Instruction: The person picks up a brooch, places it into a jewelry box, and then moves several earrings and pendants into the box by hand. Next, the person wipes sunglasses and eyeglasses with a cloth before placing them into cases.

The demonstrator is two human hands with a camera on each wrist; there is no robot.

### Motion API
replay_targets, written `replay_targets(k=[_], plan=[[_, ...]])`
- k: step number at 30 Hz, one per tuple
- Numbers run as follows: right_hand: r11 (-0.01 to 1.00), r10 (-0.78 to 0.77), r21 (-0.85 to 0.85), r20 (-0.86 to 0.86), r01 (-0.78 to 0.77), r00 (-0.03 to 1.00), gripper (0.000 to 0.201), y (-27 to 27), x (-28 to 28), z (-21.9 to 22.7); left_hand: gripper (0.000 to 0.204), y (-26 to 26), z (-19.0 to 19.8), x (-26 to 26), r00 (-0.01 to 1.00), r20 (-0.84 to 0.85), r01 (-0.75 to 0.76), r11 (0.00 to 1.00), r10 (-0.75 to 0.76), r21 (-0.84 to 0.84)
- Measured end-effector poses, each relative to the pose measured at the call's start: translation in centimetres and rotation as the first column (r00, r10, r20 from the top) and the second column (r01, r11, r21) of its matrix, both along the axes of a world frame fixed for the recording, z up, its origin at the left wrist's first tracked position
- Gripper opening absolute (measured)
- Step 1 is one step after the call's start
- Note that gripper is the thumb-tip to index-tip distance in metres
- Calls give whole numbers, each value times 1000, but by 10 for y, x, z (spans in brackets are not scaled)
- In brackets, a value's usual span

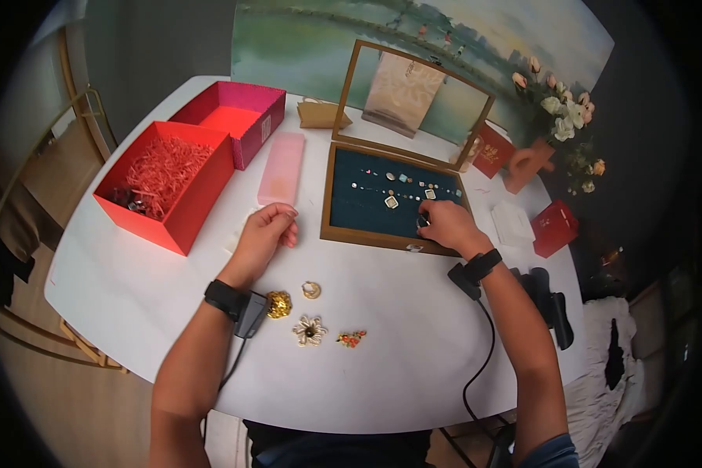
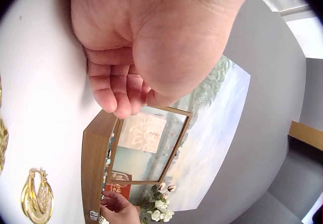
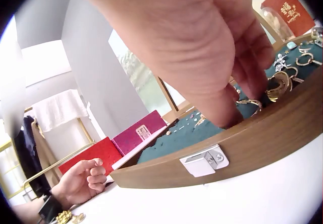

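My right hand [image 1: 451,225] reaches down into the front right of a wooden jewelry display box [image 1: 366,236] lined with dark green fabric. In the right wrist view, its thumb and fingers pinch a slim gold loop-shaped earring [image 3: 251,103] low against the lining, the fingertips partly hiding it. A wider gold hoop [image 3: 279,86] lies right beside those fingers. Rows of small jewelry, among them a white square piece [image 1: 391,202], sit on the lining. My left hand [image 1: 267,235] rests at the table to the left of the box, fingers loosely curled, holding nothing.
Near me lie a gold hoop earring [image 1: 311,290], a gold ornament [image 1: 278,304], a flower brooch [image 1: 310,331] and an orange-red brooch [image 1: 352,338]. A red box [image 1: 199,204] with shredded paper and a pink case [image 1: 281,168] stand left. The box's glazed lid [image 1: 345,90] stands raised.
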State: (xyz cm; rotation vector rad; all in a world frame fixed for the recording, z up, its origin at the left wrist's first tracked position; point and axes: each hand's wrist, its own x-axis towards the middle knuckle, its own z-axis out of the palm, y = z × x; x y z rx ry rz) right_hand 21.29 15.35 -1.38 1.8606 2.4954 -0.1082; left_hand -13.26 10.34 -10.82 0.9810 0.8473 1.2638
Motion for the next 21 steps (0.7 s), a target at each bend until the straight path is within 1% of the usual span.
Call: replay_targets(k=[2, 3, 4, 5, 6, 7, 8, 9, 10, 12, 14, 16, 18, 20, 21], plan=[[1000, 21, 25, -64, -20, 998, 34, 2, 2, -2, 13, -1, 1, 0, 1000, 21, 1, 1000, -1, 0], [1000, 22, 9, -112, -21, 993, 34, 6, 4, -5, 12, -1, 1, 1, 1000, 17, 0, 1000, 0, -2], [998, 48, 49, -165, -40, 985, 34, 6, 8, -7, 12, 0, 1, 1, 1000, 12, -4, 1000, 4, -5], [998, 23, 59, -186, -12, 982, 34, 5, 6, -4, 13, 0, 0, 0, 1000, 15, 3, 1000, -3, -7], [998, 2, 65, -205, 12, 979, 34, -2, -1, 5, 13, 0, 1, 0, 1000, -12, -5, 1000, 5, 1], [999, 7, 43, -280, 6, 960, 35, -15, -9, 15, 13, -1, 2, 0, 1000, -15, 2, 1000, -2, 4], [999, 8, 35, -295, 2, 955, 35, -24, -18, 11, 13, -2, 5, -1, 1000, -11, 14, 1000, -14, 6], [988, 133, -25, -389, -155, 912, 35, -35, -26, 6, 13, -2, 4, -2, 1000, -20, 14, 1000, -14, -2], [948, 242, -66, -481, -310, 842, 35, -47, -34, 1, 13, -1, 3, -2, 1000, -15, 16, 1000, -16, 0], [871, 425, -70, -389, -486, 817, 33, -80, -60, -8, 13, -1, 4, 1, 1000, -13, 23, 1000, -23, 5], [841, 477, -86, -350, -535, 806, 31, -98, -78, -20, 13, -3, 7, 0, 1000, -15, -2, 999, 1, -32], [847, 471, -73, -359, -527, 806, 32, -103, -85, -23, 13, -4, 5, 0, 1000, -12, -4, 1000, 4, -16], [856, 461, -69, -350, -513, 816, 32, -97, -70, -17, 14, -1, 0, 0, 1000, 3, -12, 1000, 12, 0], [913, 353, -19, -465, -408, 812, 34, -77, -47, 0, 14, -1, 0, -1, 1000, 5, 0, 1000, 0, 2], [958, 245, -38, -407, -284, 880, 35, -64, -35, 11, 14, -1, 1, -1, 1000, 23, 9, 1000, -9, 3]])
